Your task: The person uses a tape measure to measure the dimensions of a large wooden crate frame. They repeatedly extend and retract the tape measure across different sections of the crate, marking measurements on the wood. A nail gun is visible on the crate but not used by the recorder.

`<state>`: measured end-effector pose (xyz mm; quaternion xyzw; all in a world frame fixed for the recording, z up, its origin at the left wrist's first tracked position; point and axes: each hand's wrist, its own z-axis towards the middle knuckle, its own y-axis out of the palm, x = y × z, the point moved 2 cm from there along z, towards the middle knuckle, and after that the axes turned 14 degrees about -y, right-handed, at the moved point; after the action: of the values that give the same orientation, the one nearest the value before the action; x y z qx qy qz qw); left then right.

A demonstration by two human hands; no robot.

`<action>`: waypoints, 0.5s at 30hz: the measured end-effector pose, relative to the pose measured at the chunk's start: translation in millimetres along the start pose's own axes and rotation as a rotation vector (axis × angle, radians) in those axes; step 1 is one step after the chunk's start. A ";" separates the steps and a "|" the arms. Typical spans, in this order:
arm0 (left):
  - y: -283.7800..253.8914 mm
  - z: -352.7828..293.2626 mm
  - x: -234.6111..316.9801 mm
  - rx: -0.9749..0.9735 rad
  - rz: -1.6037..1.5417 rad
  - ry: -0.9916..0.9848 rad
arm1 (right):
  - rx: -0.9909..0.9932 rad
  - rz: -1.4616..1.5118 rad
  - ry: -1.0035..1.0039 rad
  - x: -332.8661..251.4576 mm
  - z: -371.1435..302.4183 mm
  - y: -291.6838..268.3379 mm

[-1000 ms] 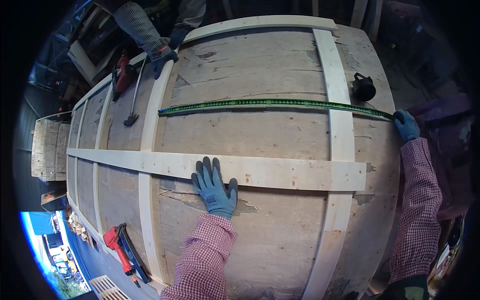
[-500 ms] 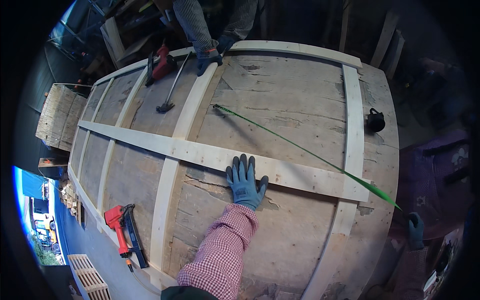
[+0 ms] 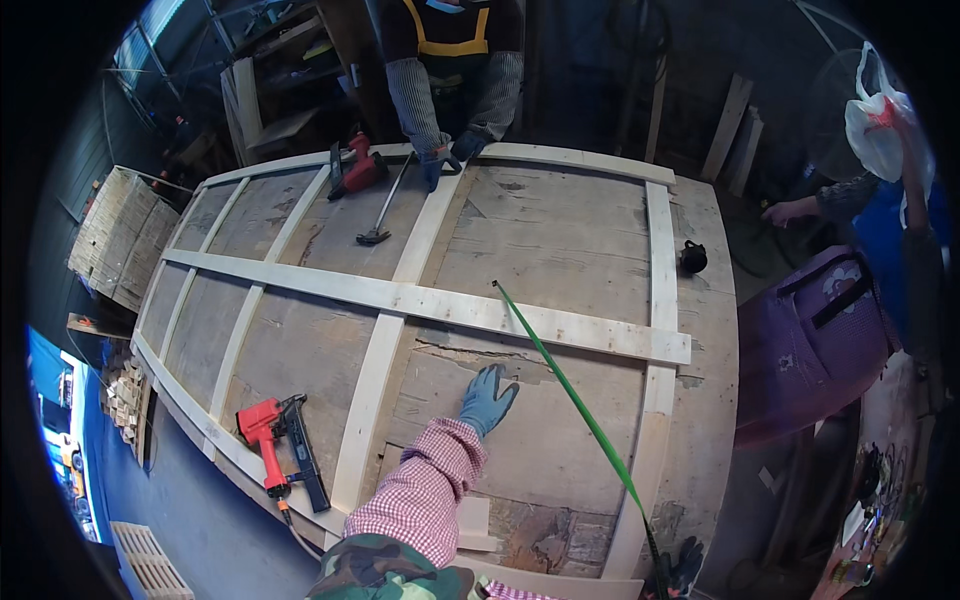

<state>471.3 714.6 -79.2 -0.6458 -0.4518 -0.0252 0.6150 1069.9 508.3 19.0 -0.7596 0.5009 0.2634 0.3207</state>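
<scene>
My left hand (image 3: 486, 402), in a blue glove, hovers or rests over the plywood panel just below the long middle slat (image 3: 540, 322); its fingers are spread and empty. At the lower right, my right hand (image 3: 682, 568), gloved and dark in shadow, is at the near end of a green tape measure blade (image 3: 583, 415), its case hidden. The blade slants up to the left, crosses the middle slat and ends just beyond it. Pale wooden slats form a grid on the worn plywood panel (image 3: 560, 232).
A red nail gun (image 3: 262, 428) with a hose lies near left; another nail gun (image 3: 357, 172) and a hammer (image 3: 373, 237) lie at the far side. Across the panel, a co-worker's gloved hands (image 3: 436, 168) hold a cross slat. A small black round thing (image 3: 692, 257) sits at right.
My left hand has come off the middle slat, toward me. My right hand has swung from the right edge to the lower middle right, turning the tape steeper. The head view has shifted.
</scene>
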 end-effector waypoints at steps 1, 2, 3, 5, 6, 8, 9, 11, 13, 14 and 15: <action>-6.0 -38.1 -7.3 -0.030 -0.030 0.040 | -0.055 -0.053 -0.039 -1.6 1.8 13.4; -13.4 -79.2 -19.8 -0.059 -0.055 0.075 | -0.127 -0.114 -0.090 -1.8 2.5 25.0; -13.2 -117.9 -34.8 -0.085 -0.076 0.075 | -0.186 -0.189 -0.151 -5.0 2.7 32.3; -16.4 -190.9 -68.8 -0.129 -0.158 0.022 | -0.339 -0.438 -0.408 -10.3 0.7 42.2; -22.3 -233.4 -88.7 -0.151 -0.210 -0.053 | -0.424 -0.556 -0.562 -11.6 -1.0 49.3; -26.6 -310.3 -122.9 -0.124 -0.263 -0.162 | -0.534 -0.757 -0.820 -12.9 -10.8 58.1; -24.0 -342.5 -141.3 -0.157 -0.319 -0.256 | -0.560 -0.789 -0.900 -10.3 -20.7 61.2; -16.7 -398.5 -167.9 -0.136 -0.593 -0.445 | -0.598 -0.762 -1.010 -14.8 -34.1 75.0; -1.6 -422.2 -186.4 -0.219 -0.905 -0.603 | -0.644 -0.673 -0.988 -8.4 -44.0 77.2; -11.9 -433.7 -188.1 -0.224 -0.944 -0.567 | -0.702 -0.630 -0.937 2.3 -44.5 80.3; -19.3 -440.1 -189.5 -0.229 -0.990 -0.523 | -0.750 -0.776 -0.884 -4.2 -50.5 87.6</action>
<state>577.7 247.1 -69.0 -0.4044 -0.8320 -0.1984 0.3238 990.9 447.2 35.5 -0.7646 -0.1089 0.5695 0.2813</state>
